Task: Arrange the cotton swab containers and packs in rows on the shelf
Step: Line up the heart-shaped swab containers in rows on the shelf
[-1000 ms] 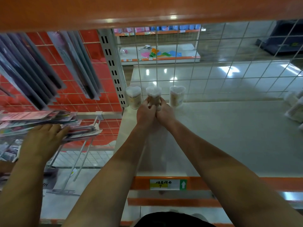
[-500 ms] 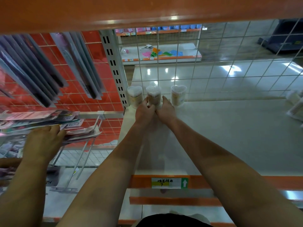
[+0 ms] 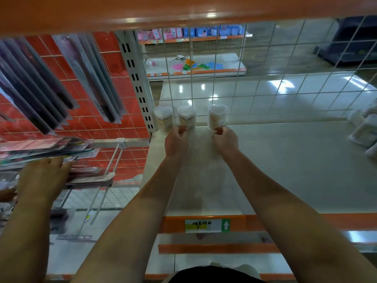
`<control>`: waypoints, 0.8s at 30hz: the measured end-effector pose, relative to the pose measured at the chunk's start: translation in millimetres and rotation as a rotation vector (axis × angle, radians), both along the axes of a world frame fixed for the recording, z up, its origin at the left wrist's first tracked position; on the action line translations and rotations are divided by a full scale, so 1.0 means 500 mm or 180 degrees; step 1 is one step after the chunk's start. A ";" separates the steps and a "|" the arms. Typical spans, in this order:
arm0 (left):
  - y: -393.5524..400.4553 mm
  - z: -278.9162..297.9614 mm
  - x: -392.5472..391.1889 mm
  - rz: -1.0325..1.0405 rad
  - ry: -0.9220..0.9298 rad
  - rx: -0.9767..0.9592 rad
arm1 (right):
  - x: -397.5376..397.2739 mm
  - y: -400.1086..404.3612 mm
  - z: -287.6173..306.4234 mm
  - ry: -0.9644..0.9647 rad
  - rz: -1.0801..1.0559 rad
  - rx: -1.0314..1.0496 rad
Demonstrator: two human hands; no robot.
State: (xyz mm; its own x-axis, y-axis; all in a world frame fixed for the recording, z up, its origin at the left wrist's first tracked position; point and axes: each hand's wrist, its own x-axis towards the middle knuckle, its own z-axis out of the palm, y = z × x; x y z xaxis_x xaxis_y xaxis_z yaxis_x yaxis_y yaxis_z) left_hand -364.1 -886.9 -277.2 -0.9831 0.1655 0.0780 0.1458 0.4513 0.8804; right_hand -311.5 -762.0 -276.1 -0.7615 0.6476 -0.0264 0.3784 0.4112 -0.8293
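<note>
Head view: a pale shelf [image 3: 285, 170] is seen beneath an orange shelf edge [image 3: 183, 9], backed by a wire grid [image 3: 265, 88]; bare surface is left open to the right and front. Three heart-shaped tubs are stood in a row at the back left corner, the left tub [image 3: 163, 120] beside the upright [image 3: 136, 84]. The middle tub [image 3: 186, 118] is pinched at its base by the left hand [image 3: 176, 139], the right tub [image 3: 217, 117] by the right hand [image 3: 225, 138]. Packs [image 3: 363, 129] are lain at the right edge
</note>
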 end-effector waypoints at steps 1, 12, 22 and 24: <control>0.009 0.000 0.000 -0.0043 0.0050 -0.0059 | 0.005 0.016 0.001 0.0019 -0.0149 -0.0043; 0.121 0.030 0.014 -0.0745 -0.0222 -0.0449 | -0.005 0.053 0.020 -0.0032 0.0172 -0.0348; 0.119 0.016 0.007 -0.0754 -0.0258 -0.0360 | -0.004 0.042 0.016 0.0061 0.0308 -0.0298; 0.115 0.016 0.006 -0.0758 -0.0261 -0.0383 | -0.004 0.038 0.017 0.0061 0.0329 -0.0289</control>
